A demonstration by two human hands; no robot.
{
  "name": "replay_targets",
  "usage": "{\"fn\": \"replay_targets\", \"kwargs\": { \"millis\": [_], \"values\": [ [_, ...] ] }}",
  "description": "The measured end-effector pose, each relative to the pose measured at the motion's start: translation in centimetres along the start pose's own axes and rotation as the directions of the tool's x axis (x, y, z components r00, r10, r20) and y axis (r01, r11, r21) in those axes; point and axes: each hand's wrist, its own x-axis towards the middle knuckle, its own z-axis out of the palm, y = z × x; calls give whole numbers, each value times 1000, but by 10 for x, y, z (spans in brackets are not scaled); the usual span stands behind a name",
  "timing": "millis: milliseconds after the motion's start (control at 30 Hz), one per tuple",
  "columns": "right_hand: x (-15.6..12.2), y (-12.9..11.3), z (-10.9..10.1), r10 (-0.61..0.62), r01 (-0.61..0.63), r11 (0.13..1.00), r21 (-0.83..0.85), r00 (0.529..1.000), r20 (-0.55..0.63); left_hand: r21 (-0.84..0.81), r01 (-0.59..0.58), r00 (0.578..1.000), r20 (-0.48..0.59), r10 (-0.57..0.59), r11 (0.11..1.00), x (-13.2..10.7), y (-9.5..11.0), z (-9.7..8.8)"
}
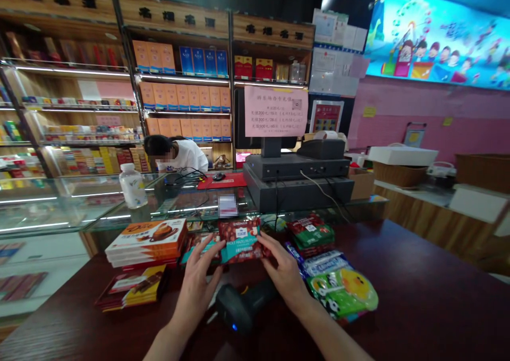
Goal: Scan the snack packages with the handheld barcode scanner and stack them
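Note:
A brown and teal hazelnut chocolate packet (241, 244) is held upright between my two hands. The fingers of my left hand (199, 268) rest at its left edge, while my right hand (285, 271) grips its right edge. Behind my left fingers lies another teal packet (193, 244). A black handheld barcode scanner (235, 305) lies on the dark table below my hands, its blue light on. To the left are stacked orange and white Dove boxes (147, 239) and yellow and red chocolate bars (135, 286). Right of my right hand is a pile of red and green packets (311, 232).
A green bag with a yellow duck (342, 292) and a blue-white packet (324, 263) lie at right. Beyond the table (422, 297) stand a glass counter, a white bottle (133, 186) and a cash register (297, 183). A person (185, 155) bends behind the counter.

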Motion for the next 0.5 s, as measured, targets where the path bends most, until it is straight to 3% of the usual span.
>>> {"fn": "replay_targets", "kwargs": {
  "millis": [300, 500],
  "values": [
    [1, -17, -7, -97, 98, 995, 31, 995, -24, 20, -56, 994, -94, 58, 998, 0, 7, -11],
    [2, -18, -10, -96, 99, 995, 34, 992, -76, 20, -93, 988, -124, 95, 995, 3, 12, -12]
  ]
}}
